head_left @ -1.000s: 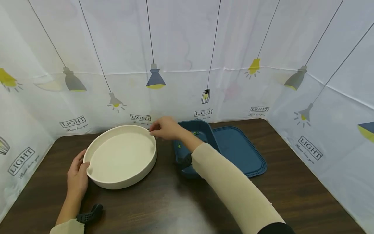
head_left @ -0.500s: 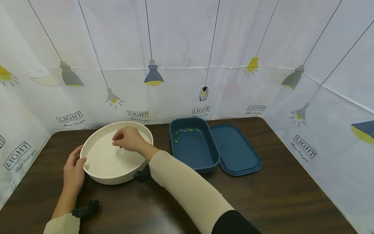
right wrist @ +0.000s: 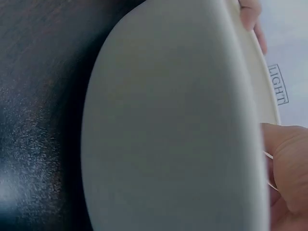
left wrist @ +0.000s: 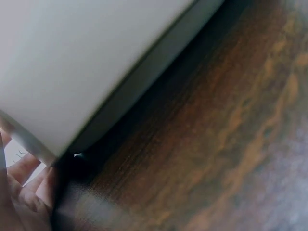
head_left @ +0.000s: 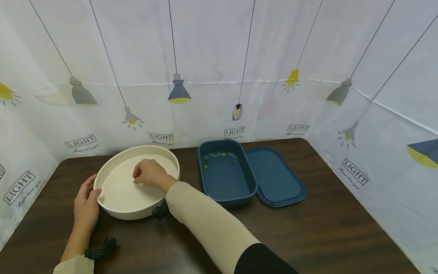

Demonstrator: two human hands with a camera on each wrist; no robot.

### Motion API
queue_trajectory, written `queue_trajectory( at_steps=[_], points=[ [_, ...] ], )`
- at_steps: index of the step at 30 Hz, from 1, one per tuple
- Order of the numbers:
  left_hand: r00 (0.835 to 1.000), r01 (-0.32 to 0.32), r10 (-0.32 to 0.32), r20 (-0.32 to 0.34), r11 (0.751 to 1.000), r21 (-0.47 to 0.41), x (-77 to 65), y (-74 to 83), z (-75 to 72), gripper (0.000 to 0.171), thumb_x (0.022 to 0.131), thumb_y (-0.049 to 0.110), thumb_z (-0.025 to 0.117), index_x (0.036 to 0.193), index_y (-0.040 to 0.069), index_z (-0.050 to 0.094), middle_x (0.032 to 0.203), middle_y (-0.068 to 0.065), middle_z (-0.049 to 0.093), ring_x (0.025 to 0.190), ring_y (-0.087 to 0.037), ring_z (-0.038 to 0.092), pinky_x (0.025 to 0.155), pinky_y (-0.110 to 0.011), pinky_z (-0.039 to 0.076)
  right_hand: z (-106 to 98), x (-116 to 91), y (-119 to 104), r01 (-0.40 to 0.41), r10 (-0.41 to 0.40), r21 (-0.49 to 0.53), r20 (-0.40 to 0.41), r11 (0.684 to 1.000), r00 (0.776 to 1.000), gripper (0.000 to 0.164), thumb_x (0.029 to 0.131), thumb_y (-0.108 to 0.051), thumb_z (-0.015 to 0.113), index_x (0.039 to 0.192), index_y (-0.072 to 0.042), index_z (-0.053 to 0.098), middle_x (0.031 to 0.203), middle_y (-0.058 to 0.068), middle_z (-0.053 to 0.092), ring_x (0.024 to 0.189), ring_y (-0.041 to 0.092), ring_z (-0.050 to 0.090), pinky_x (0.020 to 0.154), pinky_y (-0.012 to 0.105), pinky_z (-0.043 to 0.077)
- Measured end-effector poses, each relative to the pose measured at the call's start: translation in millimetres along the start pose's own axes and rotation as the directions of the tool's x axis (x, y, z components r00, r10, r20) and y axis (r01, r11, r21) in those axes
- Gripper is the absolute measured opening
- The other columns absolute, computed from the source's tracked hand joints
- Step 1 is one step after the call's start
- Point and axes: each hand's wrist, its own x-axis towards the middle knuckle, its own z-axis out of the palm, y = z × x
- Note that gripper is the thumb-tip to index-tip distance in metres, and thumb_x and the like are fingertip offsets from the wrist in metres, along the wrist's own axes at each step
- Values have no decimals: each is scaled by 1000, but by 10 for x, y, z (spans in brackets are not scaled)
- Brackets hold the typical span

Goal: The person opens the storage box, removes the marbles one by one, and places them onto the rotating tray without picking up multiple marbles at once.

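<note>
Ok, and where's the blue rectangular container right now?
In the head view, the blue rectangular container sits just right of centre on the brown wood-grain table, between the round cream tray and the flat blue lid.

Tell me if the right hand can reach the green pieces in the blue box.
Likely yes: the blue box is open, its lid lying beside it, and nothing covers the green pieces.

The place looks like a curtained-off recording booth; whether in a home or a lab cannot be told. White cloth (head_left: 208, 42) printed with lamps (head_left: 179, 91) and the word LIGHT (head_left: 161, 136) lines the back edge of a wood-grain table (head_left: 318, 228) and turns round both back corners, and a person (head_left: 210, 226) wears a black device (head_left: 100, 249) at each wrist.
</note>
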Motion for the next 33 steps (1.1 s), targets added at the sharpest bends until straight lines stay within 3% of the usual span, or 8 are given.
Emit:
queue_trajectory(
  at_steps=[8,16,23,28,33],
  points=[
    [1000,-5,5,11,1000,3,10,12,-9,52,105,23,38,156,28,39,151,-16,50,104,8,51,78,-3,41,86,4,53,-31,31,-36,-3,999,1000,5,92,-25,75,96,-25,77,88,-15,69,79,0,56,69,15,42],
    [1000,12,-12,7,1000,13,0,2,-24,51,105,24,37,156,29,39,152,-16,49,102,10,50,77,-3,41,133,20,92,3,-4,-66,-11,998,1000,5,92,-27,75,97,-26,76,87,-17,68,80,-1,56,71,15,41],
    [1000,-10,10,-4,1000,-23,5,-32,11,51,105,20,40,156,24,41,147,-14,52,99,12,51,78,-3,42,135,56,183,20,-20,-88,4,996,1000,9,93,-27,74,102,-26,76,94,-15,70,82,0,57,73,15,43],
    [1000,-8,8,3,999,-36,11,-35,29,52,104,19,40,156,23,40,146,-12,52,99,12,52,78,-4,43,7,38,206,75,-74,-17,16,997,997,23,91,-27,75,114,-21,75,106,-9,73,93,3,62,78,14,44],
    [1000,-3,3,2,999,-44,21,-26,-3,52,105,21,38,157,24,39,148,-12,51,102,9,51,78,-4,43,-413,-26,210,176,-169,200,-51,964,984,31,92,-25,74,120,-12,73,111,1,74,99,12,68,79,18,53]
  ],
)
